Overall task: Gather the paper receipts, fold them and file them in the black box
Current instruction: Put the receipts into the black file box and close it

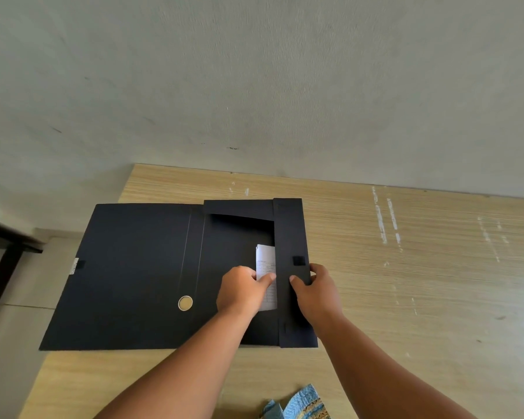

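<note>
The black box [133, 267] lies open on the wooden table [406, 267], its lid spread flat to the left. A folded white paper receipt [266, 261] lies inside the box, its right edge tucked under the box's right flap [291, 237]. My left hand [242, 288] pinches the receipt between thumb and fingers. My right hand [315, 288] grips the right flap near a small velcro patch [298, 260], thumb on top of the flap.
The table's far edge meets a pale wall [254, 86]. A dark piece of furniture [0, 252] stands off the table's left side. Blue patterned cloth [300, 405] shows at the bottom edge. The lid overhangs the table's left edge.
</note>
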`<action>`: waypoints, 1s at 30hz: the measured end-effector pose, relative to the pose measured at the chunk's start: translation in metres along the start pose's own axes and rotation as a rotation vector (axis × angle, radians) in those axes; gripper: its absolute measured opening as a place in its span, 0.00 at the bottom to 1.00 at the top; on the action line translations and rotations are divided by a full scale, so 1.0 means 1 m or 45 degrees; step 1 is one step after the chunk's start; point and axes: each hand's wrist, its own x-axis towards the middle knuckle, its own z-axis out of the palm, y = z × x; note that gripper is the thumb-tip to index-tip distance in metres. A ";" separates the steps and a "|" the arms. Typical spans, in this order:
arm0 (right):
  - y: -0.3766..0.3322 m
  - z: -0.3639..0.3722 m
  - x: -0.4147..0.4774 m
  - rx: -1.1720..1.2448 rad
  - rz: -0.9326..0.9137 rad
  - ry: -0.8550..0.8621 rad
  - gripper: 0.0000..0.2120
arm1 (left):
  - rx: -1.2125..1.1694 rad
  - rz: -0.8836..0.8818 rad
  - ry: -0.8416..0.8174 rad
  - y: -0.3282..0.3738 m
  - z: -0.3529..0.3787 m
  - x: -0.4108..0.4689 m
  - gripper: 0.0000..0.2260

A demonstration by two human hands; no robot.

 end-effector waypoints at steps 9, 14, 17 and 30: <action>0.001 0.003 -0.004 -0.021 -0.013 0.037 0.29 | 0.095 0.157 -0.082 -0.005 -0.009 -0.007 0.18; -0.015 0.004 -0.018 -0.149 -0.032 0.155 0.30 | -0.067 0.206 -0.195 -0.021 -0.031 -0.009 0.15; -0.037 0.020 -0.041 -0.280 -0.309 0.305 0.27 | -0.082 0.131 -0.033 -0.044 -0.058 -0.004 0.24; -0.119 0.182 -0.114 -0.490 -0.690 -0.679 0.33 | -0.096 -0.558 0.617 -0.228 -0.176 0.004 0.39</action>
